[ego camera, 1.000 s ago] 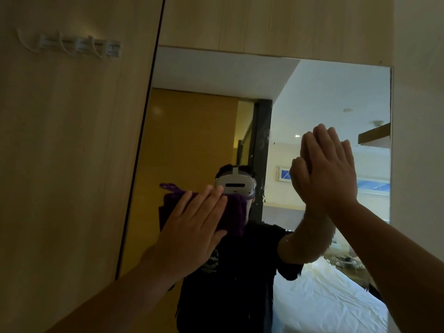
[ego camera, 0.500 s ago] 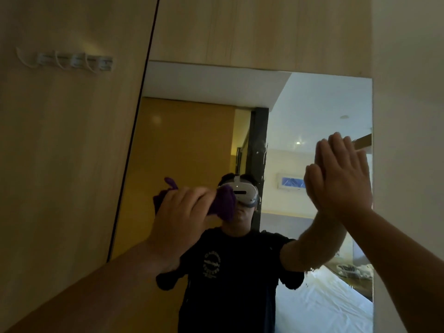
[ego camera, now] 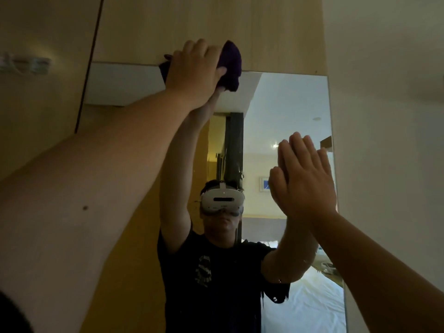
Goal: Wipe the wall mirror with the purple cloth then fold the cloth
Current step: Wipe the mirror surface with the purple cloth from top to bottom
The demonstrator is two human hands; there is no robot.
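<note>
The wall mirror (ego camera: 288, 111) is set into a wooden panel and fills the middle of the head view. My left hand (ego camera: 192, 70) is raised to the mirror's top edge and grips the bunched purple cloth (ego camera: 230, 61), pressing it against the glass and the wood just above. My right hand (ego camera: 302, 181) lies flat on the mirror near its right edge, fingers together and pointing up, holding nothing. The mirror reflects me with both arms raised.
Wooden panelling (ego camera: 43, 116) stands left of the mirror with a small white hook rail (ego camera: 26, 66) on it. A pale wall (ego camera: 389, 116) runs along the mirror's right side. A bed with white sheets shows in the reflection at lower right.
My left hand has swept the cloth up from the mirror's middle to its top edge, bunching it. The view has tilted up. My right hand stays flat on the glass.
</note>
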